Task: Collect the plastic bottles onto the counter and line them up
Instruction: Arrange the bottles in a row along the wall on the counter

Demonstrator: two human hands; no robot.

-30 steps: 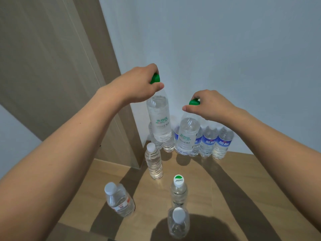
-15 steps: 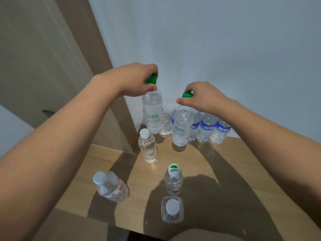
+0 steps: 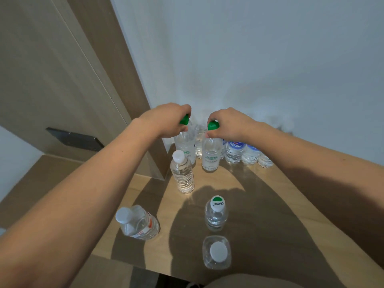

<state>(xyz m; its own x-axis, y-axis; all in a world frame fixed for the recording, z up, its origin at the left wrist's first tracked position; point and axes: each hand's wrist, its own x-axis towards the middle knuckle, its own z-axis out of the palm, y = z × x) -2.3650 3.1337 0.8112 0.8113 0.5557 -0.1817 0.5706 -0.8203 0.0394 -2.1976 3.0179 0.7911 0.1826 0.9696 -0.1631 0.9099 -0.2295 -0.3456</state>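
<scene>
Both green-capped bottles stand upright at the back of the counter (image 3: 270, 204) beside the wall row, left hand (image 3: 166, 119) pinching one bottle (image 3: 185, 146) by its cap, right hand (image 3: 228, 123) likewise gripping the other (image 3: 211, 154), each straight below its fingers.

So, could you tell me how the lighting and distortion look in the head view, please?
Head view: light from behind the person throws broad arm shadows over the counter; wide-angle bending curves the door frame; the blue-label bottles by the wall look soft, and the nearest bottle stays sharp.
</scene>
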